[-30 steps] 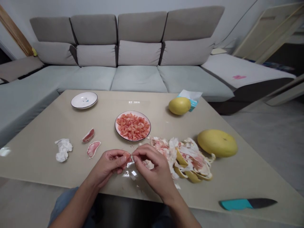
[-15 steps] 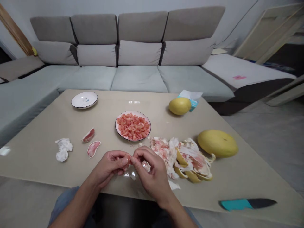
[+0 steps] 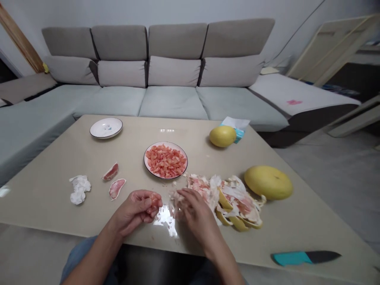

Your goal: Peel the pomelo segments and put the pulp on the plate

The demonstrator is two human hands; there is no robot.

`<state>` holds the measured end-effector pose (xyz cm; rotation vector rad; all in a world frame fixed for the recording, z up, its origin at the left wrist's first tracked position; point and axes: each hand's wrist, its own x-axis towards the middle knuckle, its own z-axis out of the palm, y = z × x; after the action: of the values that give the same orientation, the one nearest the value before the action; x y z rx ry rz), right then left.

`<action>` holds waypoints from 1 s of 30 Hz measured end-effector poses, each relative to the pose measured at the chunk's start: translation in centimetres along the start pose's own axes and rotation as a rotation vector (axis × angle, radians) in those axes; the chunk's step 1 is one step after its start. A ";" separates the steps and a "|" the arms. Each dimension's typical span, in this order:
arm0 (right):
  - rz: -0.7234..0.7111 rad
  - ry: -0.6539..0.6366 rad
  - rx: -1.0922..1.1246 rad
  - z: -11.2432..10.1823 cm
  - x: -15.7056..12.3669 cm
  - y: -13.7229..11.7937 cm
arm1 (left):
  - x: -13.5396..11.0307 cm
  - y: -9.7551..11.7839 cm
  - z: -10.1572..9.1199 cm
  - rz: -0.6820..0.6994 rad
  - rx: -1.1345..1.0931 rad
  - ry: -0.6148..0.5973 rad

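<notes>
My left hand (image 3: 138, 209) is closed, its thumb and fingers pinching a piece of peeled pomelo flesh (image 3: 154, 202) above the table's near side. To its right, my right hand (image 3: 197, 215) is a little blurred, with its fingers loosely stretched over pale membrane scraps (image 3: 175, 200); its fingertips are partly hidden. Beyond both hands stands a dark-rimmed plate (image 3: 146, 164) heaped with loose pink pomelo flesh (image 3: 166, 160). Two unpeeled pomelo segments (image 3: 111, 171) lie left of the plate. Beside my right hand is a pile of peel and membrane (image 3: 234, 202).
A whole pomelo (image 3: 268, 182) rests right of the peel pile, and another yellow pomelo (image 3: 222, 136) sits by a tissue pack (image 3: 239, 132). A knife (image 3: 305, 257) lies at the near right edge. Crumpled tissue (image 3: 80, 189) and a white plate (image 3: 106, 128) are on the left.
My right hand has come away from the pomelo piece, moving right and down onto the scraps. My left hand keeps hold of the flesh. The view has tilted slightly upward.
</notes>
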<state>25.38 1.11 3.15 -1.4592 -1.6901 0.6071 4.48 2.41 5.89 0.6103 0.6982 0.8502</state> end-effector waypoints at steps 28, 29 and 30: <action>0.040 0.125 -0.477 0.7 1.6 0.3 | 10.4 5.2 -1.9 0.345 0.495 0.555; 0.050 0.109 -0.460 0.5 1.6 0.3 | 9.7 5.0 -1.7 0.323 0.444 0.537; 0.068 0.094 -0.446 0.4 1.6 0.1 | 8.9 4.7 -1.5 0.295 0.388 0.513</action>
<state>25.08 2.76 3.23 -1.8298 -1.7795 0.1938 5.38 12.49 5.65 0.8674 1.2783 1.1751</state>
